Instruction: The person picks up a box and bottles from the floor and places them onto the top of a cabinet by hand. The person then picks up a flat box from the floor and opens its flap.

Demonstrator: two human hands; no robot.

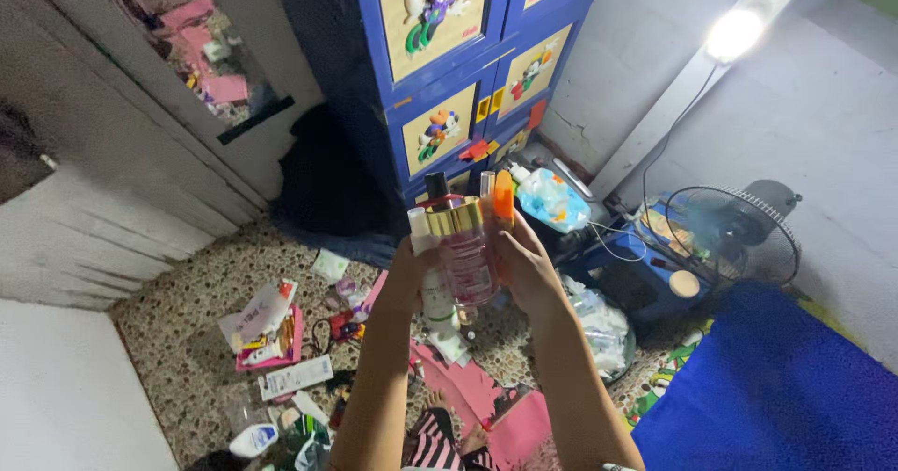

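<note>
Both my hands are raised in front of me, pressed around a bunch of bottles. My left hand (409, 279) holds a white tube-like bottle (432, 289) on the left of the bunch. My right hand (529, 267) grips the right side, next to an orange-capped bottle (503, 200). Between them stands a clear pink bottle (465, 260) with a gold band and a dark sprayer top. All are held upright, well above the floor.
A blue plastic drawer cabinet (468, 50) with cartoon panels stands ahead. An electric fan (734, 232) and a lit lamp (736, 33) are at right, a blue mattress (776, 387) at lower right. Packets, tubes and pink paper (271, 340) litter the speckled floor.
</note>
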